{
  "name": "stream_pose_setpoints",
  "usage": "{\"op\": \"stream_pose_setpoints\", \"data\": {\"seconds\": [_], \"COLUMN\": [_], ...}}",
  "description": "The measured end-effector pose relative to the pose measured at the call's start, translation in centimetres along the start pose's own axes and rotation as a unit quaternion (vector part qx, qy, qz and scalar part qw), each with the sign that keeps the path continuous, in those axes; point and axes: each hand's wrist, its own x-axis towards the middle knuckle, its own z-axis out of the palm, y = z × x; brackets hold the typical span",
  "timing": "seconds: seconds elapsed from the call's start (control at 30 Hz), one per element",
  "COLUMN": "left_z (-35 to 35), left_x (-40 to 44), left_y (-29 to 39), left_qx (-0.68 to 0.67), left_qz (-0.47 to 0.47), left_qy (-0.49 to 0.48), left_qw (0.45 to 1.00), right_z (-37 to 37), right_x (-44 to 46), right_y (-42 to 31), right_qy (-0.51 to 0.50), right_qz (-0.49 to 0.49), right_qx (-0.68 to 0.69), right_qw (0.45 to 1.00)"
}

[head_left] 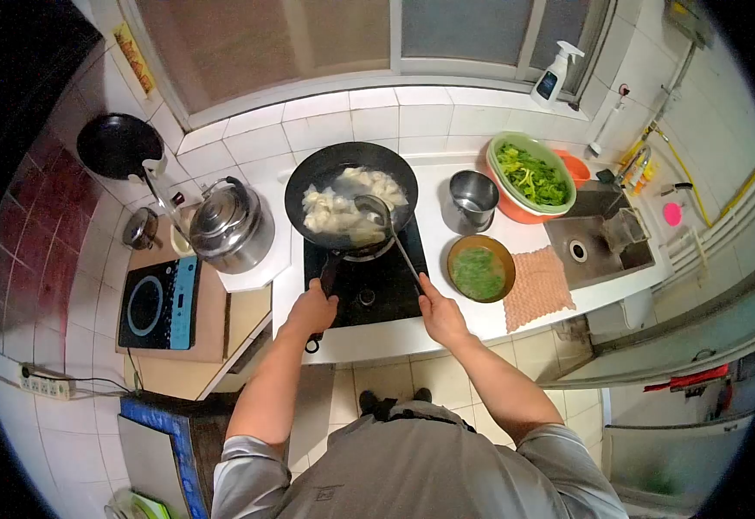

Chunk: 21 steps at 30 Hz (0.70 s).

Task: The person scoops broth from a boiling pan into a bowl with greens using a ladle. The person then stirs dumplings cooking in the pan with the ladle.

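A black wok (pixel 308 233) sits on the gas stove (pixel 369 303), with pale dumplings (pixel 330 210) in liquid inside it. My left hand (pixel 311 310) is closed around the wok's handle, which points toward me. In my right hand (pixel 443 313) is the handle of a metal ladle (pixel 372 205); its bowl rests among the dumplings at the right of the wok. Right of the stove stands an amber bowl (pixel 481 269) with chopped greens in liquid. Behind it is a steel pot (pixel 472 198).
A green basin (pixel 495 160) of leafy greens sits in an orange one, beside the sink (pixel 578 252). A pink cloth (pixel 539 288) lies at the counter's front edge. To the left are a steel kettle (pixel 232 227) and an induction cooker (pixel 159 304). A spray bottle (pixel 555 76) stands on the sill.
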Motion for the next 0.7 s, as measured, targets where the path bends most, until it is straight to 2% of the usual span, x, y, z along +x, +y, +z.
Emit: {"op": "stream_pose_setpoints", "data": {"seconds": [0.2,0.3,0.57,0.7], "left_z": [-0.2,-0.3,-1.2,-1.3], "left_x": [0.3,0.0,-0.4,-0.2], "left_y": [-0.2,-0.2,0.6,0.3], "left_qx": [-0.009,0.03,0.054,0.054], "left_qz": [-0.006,0.028,-0.014,-0.019], "left_qy": [-0.024,-0.015,-0.05,-0.054], "left_qw": [1.0,0.999,0.997,0.997], "right_z": [0.1,0.4,-0.9,-0.4], "right_x": [0.0,0.0,-0.3,-0.1], "right_y": [0.1,0.7,-1.0,-0.7], "right_qy": [0.018,0.034,-0.01,0.011], "right_qz": [0.0,-0.02,0.008,-0.027], "right_qx": [-0.006,0.02,0.008,0.004], "right_qw": [1.0,0.999,1.0,1.0]}}
